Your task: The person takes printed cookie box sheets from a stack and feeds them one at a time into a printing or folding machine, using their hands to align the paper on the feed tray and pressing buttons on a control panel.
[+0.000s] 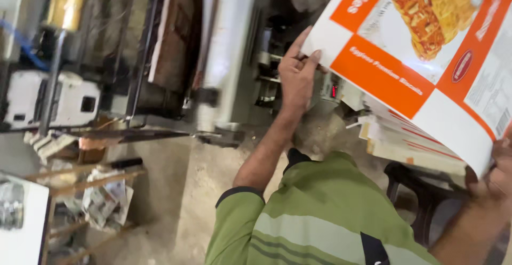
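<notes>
We see a large printed sheet [426, 57], white and orange with a picture of biscuits, filling the frame from twelve to three o'clock, tilted, above a stack of similar sheets [397, 137]. The left hand [297, 73], near centre, pinches the sheet's lower-left corner between thumb and fingers, while the right hand [498, 171], at four o'clock, grips its lower-right edge. A green striped sleeve [320, 217] sits at six o'clock, and a grey machine [229, 51] stands at eleven.
</notes>
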